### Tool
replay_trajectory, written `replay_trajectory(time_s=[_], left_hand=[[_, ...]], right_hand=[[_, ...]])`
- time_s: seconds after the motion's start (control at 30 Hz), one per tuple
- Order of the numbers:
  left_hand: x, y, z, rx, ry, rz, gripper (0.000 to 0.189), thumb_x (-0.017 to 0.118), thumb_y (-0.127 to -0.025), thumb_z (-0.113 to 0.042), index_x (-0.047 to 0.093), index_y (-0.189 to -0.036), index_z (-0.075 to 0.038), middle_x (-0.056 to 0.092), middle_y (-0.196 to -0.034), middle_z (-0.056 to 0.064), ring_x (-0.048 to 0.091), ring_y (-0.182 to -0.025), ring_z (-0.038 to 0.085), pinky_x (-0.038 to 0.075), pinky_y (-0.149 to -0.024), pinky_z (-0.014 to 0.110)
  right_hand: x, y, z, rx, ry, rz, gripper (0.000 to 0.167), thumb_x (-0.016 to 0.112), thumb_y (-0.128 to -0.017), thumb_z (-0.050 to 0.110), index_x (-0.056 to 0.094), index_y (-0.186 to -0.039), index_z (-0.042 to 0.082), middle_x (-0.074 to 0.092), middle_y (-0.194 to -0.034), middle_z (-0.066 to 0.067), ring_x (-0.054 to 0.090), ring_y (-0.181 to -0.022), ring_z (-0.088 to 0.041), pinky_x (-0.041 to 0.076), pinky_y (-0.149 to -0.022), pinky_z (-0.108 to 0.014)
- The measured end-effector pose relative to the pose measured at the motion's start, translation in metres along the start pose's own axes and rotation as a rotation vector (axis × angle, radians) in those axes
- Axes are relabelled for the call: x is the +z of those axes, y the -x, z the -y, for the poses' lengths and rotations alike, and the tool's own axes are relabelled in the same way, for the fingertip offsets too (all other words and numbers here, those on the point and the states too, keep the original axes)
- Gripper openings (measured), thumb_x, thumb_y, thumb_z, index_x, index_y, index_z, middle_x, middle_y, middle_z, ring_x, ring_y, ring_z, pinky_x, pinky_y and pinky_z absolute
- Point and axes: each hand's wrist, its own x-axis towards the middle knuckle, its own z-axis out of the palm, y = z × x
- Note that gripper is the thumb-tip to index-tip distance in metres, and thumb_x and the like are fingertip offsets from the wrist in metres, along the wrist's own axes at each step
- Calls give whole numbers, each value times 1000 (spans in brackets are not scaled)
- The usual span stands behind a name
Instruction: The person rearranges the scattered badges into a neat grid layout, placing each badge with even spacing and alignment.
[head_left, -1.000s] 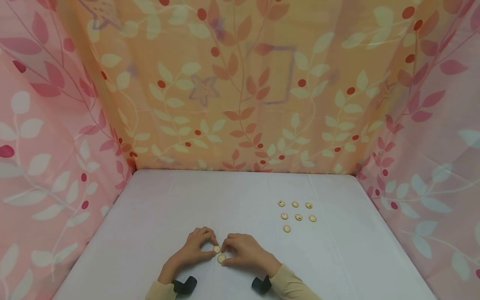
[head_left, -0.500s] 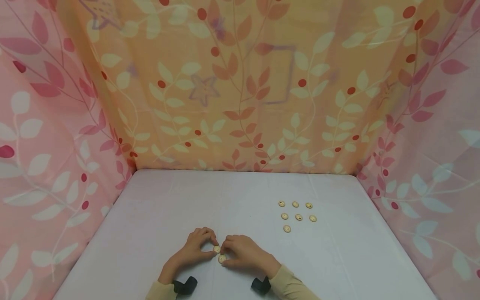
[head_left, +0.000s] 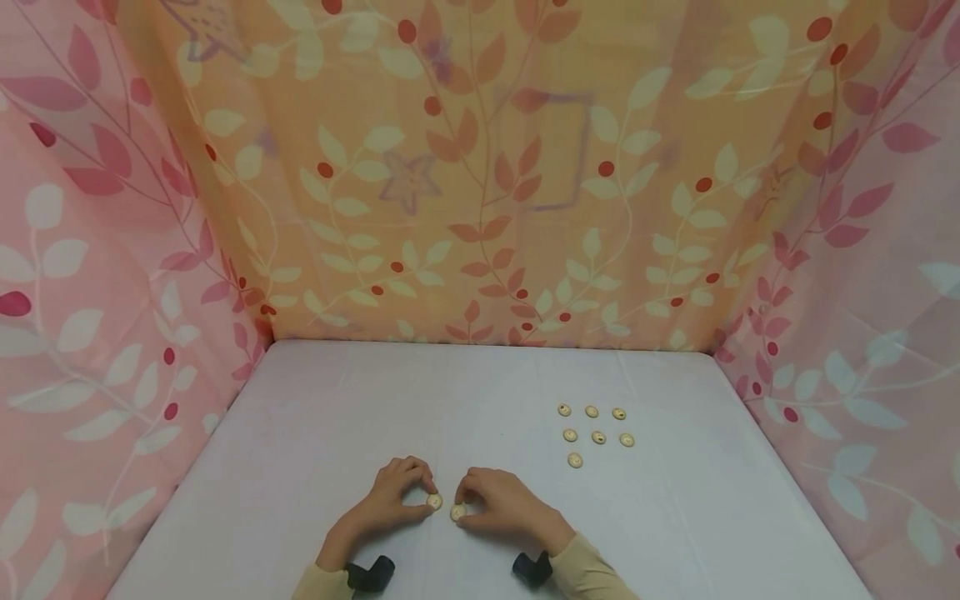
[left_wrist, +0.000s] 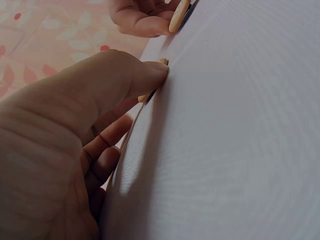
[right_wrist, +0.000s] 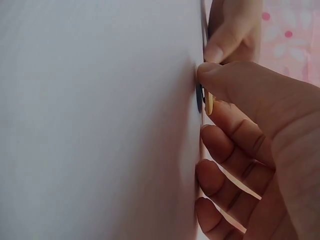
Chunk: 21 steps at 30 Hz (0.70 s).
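My left hand point(head_left: 392, 497), low in the middle of the head view, pinches a small round wooden disc point(head_left: 434, 502) between thumb and index finger. Just to its right, my right hand point(head_left: 501, 502) pinches a second pale wooden disc point(head_left: 458, 512), with a narrow gap between the two. In the right wrist view this second disc point(right_wrist: 209, 103) appears edge-on and tilted, close against the tabletop. The left wrist view shows it point(left_wrist: 179, 17) at the top, while the left thumb hides most of the first disc.
Several similar discs lie in short rows on the white table point(head_left: 337, 400), to the right; one point(head_left: 575, 460) is nearest me. Patterned curtains point(head_left: 480, 250) close off the back and both sides. A black wrist device point(head_left: 371, 575) sits at each wrist.
My right hand has shifted right and slightly away from me with its disc, widening the gap between the two discs. The left hand has stayed in place.
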Motion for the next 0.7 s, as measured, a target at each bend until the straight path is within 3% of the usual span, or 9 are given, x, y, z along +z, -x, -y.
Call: replay_trajectory(time_s=[0.47,0.7], left_hand=[[0,1,-1,-17,0,4,21,75,-73,-32,58,-84,-36,50,-105,-19,40,-100,8,28,-86,43],[0,1,0,7,-2,1,22,75,-73,-32,57,-85,-36,50,-107,-18,40,-101,8,28,-85,42]], right_hand=[[-11,18,-20,119,-115,-54,17,70,-80,38,60,-91,28,55,-87,18,51,-80,2,43,-73,-21],[-15,25,-29,141,-155,-86,19,73,-78,34,61,-90,26,56,-86,16,52,-79,1,43,-71,-20]])
